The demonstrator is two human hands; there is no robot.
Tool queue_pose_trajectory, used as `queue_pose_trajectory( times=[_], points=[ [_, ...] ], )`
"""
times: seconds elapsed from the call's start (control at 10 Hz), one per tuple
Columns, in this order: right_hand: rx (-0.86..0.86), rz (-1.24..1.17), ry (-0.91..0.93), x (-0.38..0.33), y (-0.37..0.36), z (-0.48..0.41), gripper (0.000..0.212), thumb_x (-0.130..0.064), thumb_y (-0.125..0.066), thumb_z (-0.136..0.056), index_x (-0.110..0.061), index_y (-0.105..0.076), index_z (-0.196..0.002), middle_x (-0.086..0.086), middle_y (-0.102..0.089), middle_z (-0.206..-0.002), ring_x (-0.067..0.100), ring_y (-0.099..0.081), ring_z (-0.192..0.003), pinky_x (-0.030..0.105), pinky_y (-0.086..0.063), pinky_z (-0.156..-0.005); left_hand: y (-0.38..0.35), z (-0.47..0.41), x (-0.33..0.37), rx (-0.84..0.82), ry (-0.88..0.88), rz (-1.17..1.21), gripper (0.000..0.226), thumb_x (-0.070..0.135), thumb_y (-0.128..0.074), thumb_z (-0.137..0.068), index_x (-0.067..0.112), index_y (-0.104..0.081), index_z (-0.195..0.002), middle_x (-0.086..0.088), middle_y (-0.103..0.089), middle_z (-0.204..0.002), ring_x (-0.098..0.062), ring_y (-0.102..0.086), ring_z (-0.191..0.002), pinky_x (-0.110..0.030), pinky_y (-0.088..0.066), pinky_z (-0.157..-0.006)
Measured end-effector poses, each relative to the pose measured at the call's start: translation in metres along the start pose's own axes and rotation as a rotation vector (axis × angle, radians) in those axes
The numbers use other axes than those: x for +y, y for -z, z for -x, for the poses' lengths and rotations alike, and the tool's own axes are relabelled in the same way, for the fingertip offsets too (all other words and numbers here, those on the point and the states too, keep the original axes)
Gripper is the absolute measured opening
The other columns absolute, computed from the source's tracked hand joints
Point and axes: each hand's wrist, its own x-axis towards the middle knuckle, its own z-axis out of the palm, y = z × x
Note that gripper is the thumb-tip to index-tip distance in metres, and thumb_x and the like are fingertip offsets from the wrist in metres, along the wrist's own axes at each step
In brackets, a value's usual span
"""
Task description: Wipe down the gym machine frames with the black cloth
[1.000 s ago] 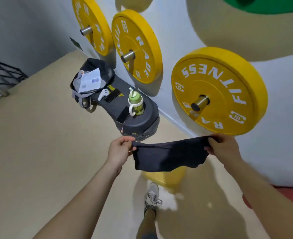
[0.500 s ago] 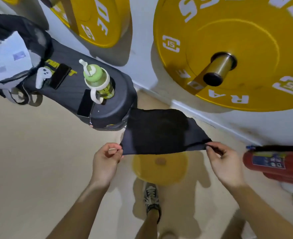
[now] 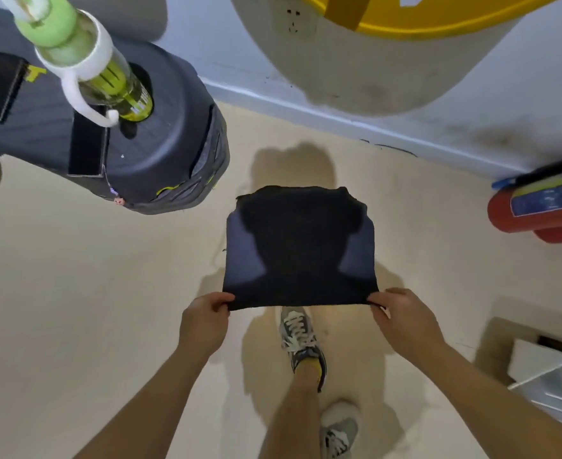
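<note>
Floor (image 3: 57,293): beige, with the person's shadow across its middle.
Padded block (image 3: 173,127): dark grey, at the floor's far-left side, near the wall.
Yellow plate (image 3: 438,14): on the wall at the top; only its lower rim shows.
Black cloth (image 3: 301,250): held spread out flat above the middle of the floor, its near edge taut between both hands.
Fire extinguisher (image 3: 531,210): red, at the floor's right edge by the wall.
Bottle (image 3: 107,77): green-capped with a white handle, upright on the block's top.
Left hand (image 3: 203,321): fingers curled, pinching the cloth's near-left corner.
Right hand (image 3: 405,323): fingers curled, pinching the near-right corner.
Shoe (image 3: 301,339): grey, laced, on the floor below the cloth's near edge.
</note>
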Motion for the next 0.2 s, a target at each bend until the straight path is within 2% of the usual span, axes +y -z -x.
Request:
queue_pose_trajectory(
  times=[0.1,0.2],
  points=[
    [-0.176,0.045,-0.01,-0.002,-0.001,0.015,0.057,-0.037,-0.05,-0.096,-0.034,-0.028,-0.148,0.001,-0.048,-0.139,0.02,-0.041,-0.13,0.034,-0.043,-0.095,-0.003,0.004,-0.007,-0.07,0.031,-0.253,0.041,0.007,-0.046,-0.089,0.022,-0.061,-0.125,-0.003,-0.06,-0.127,-0.025,-0.056,-0.112,-0.026,-0.042,-0.089],
    [-0.2,-0.202,-0.053,-0.011,0.018,0.039,0.07,-0.039,-0.047,-0.097,-0.038,-0.003,-0.151,-0.007,-0.027,-0.155,0.017,-0.022,-0.143,0.034,-0.03,-0.108,0.009,0.021,0.0,-0.03,0.075,-0.23,0.046,0.011,-0.048,-0.088,0.022,-0.053,-0.132,-0.003,-0.061,-0.123,-0.022,-0.058,-0.1,-0.026,-0.043,-0.084]
  ],
)
